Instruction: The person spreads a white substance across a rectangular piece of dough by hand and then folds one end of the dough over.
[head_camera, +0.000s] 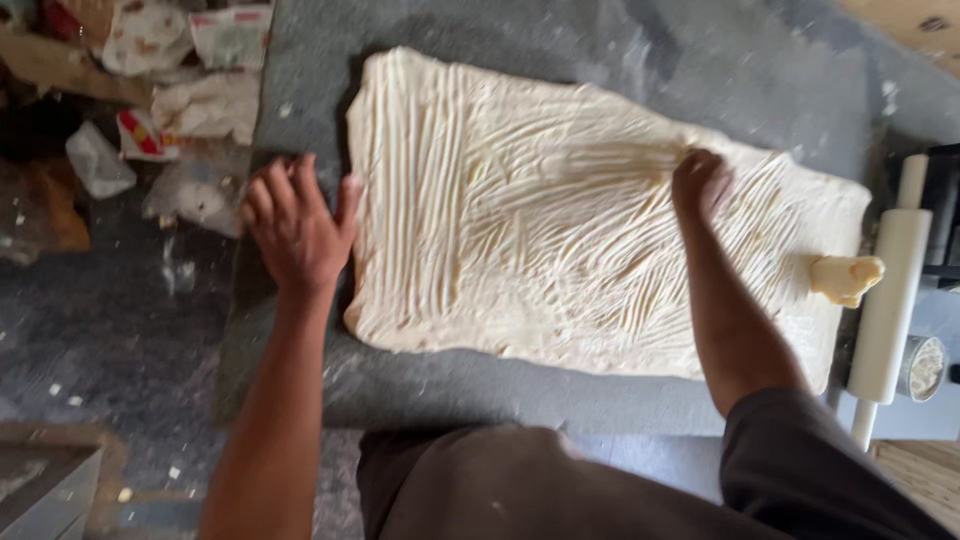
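The left hand (295, 225) lies flat on the grey desk (600, 60), fingers spread wide and holding nothing; its thumb side touches the left edge of the dough (520, 210). The dough is a large rolled-out sheet that stretches away from that hand toward the right one, its top smeared all over with a pale spread in fingertip streaks.

The right hand (700, 185) presses down on the sheet well inside its right half, fingers curled under. The frame is blurred there, so I cannot tell whether this grip holds a bit of spread or is only rubbing the surface.

Beyond the right hand, at the sheet's right edge, sits a yellowish lump (845, 278), likely butter. Just past it a white rolling pin (890, 300) lies along the desk edge, with a small round tin (922, 368) beside it. Outward of the left hand, off the desk, crumpled wrappers (190, 90) are heaped.
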